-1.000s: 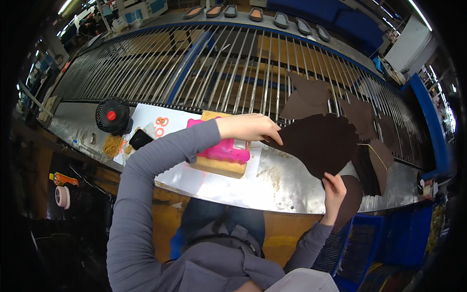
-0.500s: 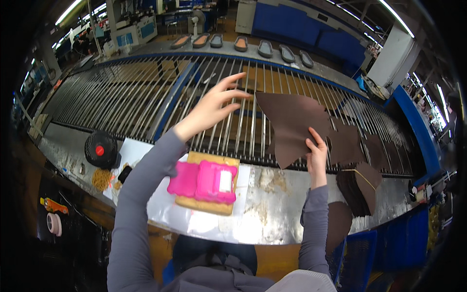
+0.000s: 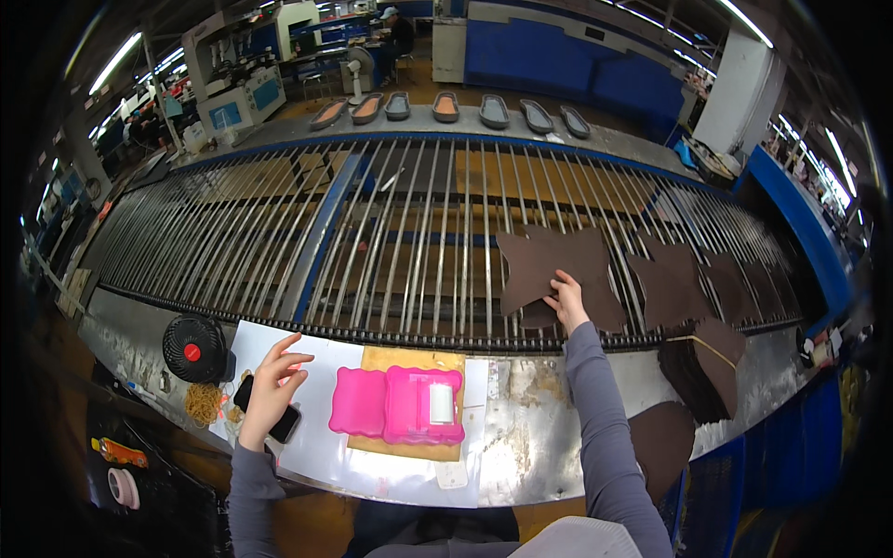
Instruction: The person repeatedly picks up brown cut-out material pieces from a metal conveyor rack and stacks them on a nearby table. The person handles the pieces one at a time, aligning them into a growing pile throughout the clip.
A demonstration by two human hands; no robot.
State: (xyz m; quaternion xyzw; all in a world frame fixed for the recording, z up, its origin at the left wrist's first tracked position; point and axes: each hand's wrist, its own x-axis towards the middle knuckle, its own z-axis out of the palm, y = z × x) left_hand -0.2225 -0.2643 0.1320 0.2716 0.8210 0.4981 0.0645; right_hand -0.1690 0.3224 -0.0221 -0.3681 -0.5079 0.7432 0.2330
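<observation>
A dark brown sheet piece [image 3: 581, 265] with pointed corners, like cut leather, lies across the metal rods in front of me. My right hand [image 3: 567, 302] reaches over its near edge, thumb and forefinger apart on its surface. A bit of another brown piece shows just below it. My left hand [image 3: 270, 383] hovers over the left end of the bench, fingers spread and slightly bent, with nothing visible in them. Beside that hand lies a black phone [image 3: 286, 425]. Between my hands, a bright pink scalloped case [image 3: 358, 403] with a white insert rests on a tan board [image 3: 409, 361].
More brown pieces [image 3: 665, 284] lie along the rod conveyor [image 3: 419, 242] to the right. A banded brown stack [image 3: 693, 377] stands on the metal bench. At left are a black fan [image 3: 193, 348] and rubber bands [image 3: 204, 404]. Shoe soles [image 3: 494, 112] line the far ledge.
My left hand has come back from over the rods to the bench's left end. The brown piece, raised and tilted before, now lies lower on the rods under my right hand.
</observation>
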